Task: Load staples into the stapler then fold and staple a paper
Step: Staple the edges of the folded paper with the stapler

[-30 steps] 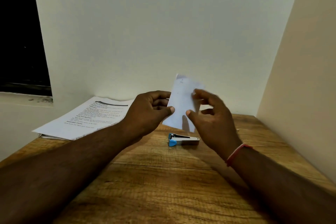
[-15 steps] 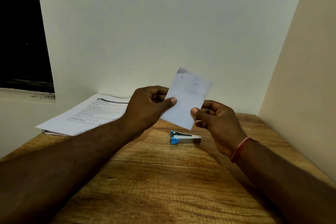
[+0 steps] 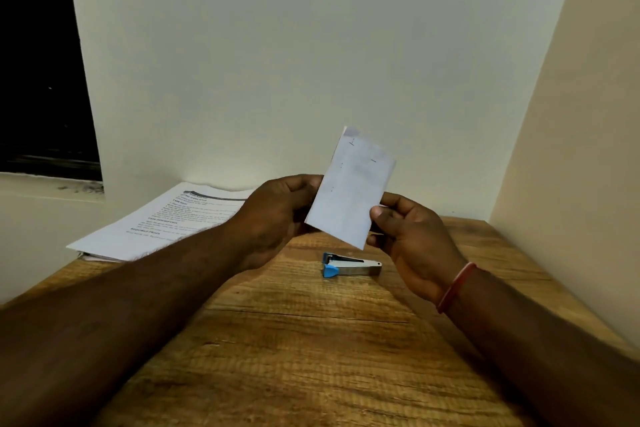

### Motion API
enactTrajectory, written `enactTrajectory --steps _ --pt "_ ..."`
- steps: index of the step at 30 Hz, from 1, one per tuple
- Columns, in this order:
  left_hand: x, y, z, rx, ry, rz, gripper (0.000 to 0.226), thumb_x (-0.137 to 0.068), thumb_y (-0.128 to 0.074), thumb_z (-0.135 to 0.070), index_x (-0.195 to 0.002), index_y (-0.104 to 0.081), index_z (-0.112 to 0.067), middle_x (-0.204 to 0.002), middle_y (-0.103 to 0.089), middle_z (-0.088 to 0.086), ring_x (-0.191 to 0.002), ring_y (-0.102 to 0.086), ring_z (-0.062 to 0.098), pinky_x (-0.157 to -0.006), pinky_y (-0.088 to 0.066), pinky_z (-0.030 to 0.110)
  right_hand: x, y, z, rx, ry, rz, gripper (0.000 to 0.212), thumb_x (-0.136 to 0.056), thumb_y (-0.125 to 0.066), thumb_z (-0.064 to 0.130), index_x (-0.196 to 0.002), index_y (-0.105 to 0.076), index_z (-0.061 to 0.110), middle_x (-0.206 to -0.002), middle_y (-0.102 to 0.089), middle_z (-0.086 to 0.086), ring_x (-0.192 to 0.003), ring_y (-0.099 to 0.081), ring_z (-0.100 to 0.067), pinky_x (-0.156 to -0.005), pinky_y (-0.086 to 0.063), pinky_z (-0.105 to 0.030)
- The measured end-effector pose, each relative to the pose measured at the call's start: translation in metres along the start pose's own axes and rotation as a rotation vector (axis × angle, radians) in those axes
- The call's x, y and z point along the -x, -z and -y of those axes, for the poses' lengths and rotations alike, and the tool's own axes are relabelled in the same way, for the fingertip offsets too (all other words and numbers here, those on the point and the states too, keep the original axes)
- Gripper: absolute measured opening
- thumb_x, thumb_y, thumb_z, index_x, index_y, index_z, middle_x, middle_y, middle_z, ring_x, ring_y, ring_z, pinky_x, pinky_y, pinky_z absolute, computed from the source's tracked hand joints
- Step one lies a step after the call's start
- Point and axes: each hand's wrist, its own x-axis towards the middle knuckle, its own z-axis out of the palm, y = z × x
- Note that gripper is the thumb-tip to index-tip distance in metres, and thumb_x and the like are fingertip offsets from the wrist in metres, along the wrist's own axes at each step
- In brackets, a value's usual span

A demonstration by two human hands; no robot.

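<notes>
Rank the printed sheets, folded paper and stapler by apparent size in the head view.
1. printed sheets, largest
2. folded paper, though held nearer the camera
3. stapler, smallest

Dim, warm light (edges bowed), soft focus, faint shadows.

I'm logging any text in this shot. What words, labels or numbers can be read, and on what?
Printed sheets, left on the table: lines of text with bold headings, too blurred to read reliably.
Folded paper in the hands: only a few short dark marks, no words.
Stapler: no label visible.
</notes>
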Motion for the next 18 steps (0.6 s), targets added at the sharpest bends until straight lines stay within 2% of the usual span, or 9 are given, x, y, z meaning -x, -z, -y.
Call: enactTrajectory --steps 4,6,8,12,15,17,18 --pt "0.004 -0.004 0.006 -0.190 0.050 0.144 0.036 -0.110 -0.071 -0.030 -0.145 -0.074 -0.022 -0.136 -0.081 0.008 -0.130 -0.076 0.029 -0.112 -0.061 0.052 0.008 -0.007 0.003 -0.187 -0.047 0.123 0.034 -0.109 -0.061 0.001 -0.140 -0.065 0.011 -0.122 -0.083 -0.019 -0.100 -0.079 -0.030 -0.079 -0.066 -0.038" --pt "0.007 -0.009 0.007 -0.210 0.068 0.209 0.044 -0.103 -0.076 -0.039 -0.145 -0.074 -0.025 -0.135 -0.081 0.006 -0.129 -0.076 0.025 -0.109 -0.063 0.048 0.012 -0.009 0.005 -0.212 -0.043 0.214 0.035 -0.107 -0.061 -0.002 -0.139 -0.065 0.011 -0.111 -0.082 -0.020 -0.093 -0.078 -0.029 -0.077 -0.066 -0.037" --pt "0.010 -0.014 0.008 -0.215 0.071 0.256 0.051 -0.099 -0.080 -0.045 -0.146 -0.073 -0.026 -0.136 -0.081 0.005 -0.131 -0.076 0.026 -0.108 -0.064 0.045 0.017 -0.013 0.007 -0.198 -0.040 0.260 0.032 -0.105 -0.064 -0.003 -0.131 -0.069 0.015 -0.099 -0.085 -0.013 -0.089 -0.081 -0.026 -0.079 -0.068 -0.038" --pt "0.014 -0.018 0.008 -0.132 0.068 0.271 0.057 -0.095 -0.085 -0.031 -0.148 -0.070 -0.020 -0.140 -0.079 0.005 -0.132 -0.075 0.026 -0.103 -0.065 0.040 0.027 -0.020 0.012 -0.055 0.042 0.311 0.023 -0.090 -0.072 0.015 -0.095 -0.090 0.028 -0.093 -0.085 -0.007 -0.090 -0.083 -0.023 -0.078 -0.069 -0.039" --pt "0.014 -0.017 0.007 -0.088 0.056 0.263 0.055 -0.093 -0.085 -0.027 -0.144 -0.072 -0.013 -0.140 -0.079 0.008 -0.132 -0.075 0.028 -0.107 -0.064 0.044 0.026 -0.020 0.013 -0.038 0.065 0.304 0.017 -0.103 -0.074 0.013 -0.094 -0.086 0.020 -0.097 -0.081 -0.013 -0.097 -0.077 -0.036 -0.081 -0.068 -0.045" --pt "0.011 -0.015 0.006 -0.062 0.055 0.226 0.057 -0.091 -0.083 -0.030 -0.142 -0.072 -0.006 -0.140 -0.079 0.012 -0.133 -0.075 0.031 -0.112 -0.061 0.048 0.023 -0.019 0.009 -0.022 0.063 0.263 0.011 -0.106 -0.073 0.017 -0.102 -0.080 0.010 -0.100 -0.075 -0.020 -0.095 -0.070 -0.041 -0.082 -0.062 -0.051" --pt "0.010 -0.013 0.006 -0.049 0.048 0.203 0.058 -0.092 -0.082 -0.031 -0.140 -0.071 -0.002 -0.139 -0.079 0.015 -0.130 -0.076 0.031 -0.111 -0.061 0.047 0.021 -0.016 0.006 -0.029 0.077 0.253 0.014 -0.105 -0.074 0.018 -0.108 -0.077 0.004 -0.102 -0.073 -0.024 -0.094 -0.068 -0.041 -0.082 -0.058 -0.053"
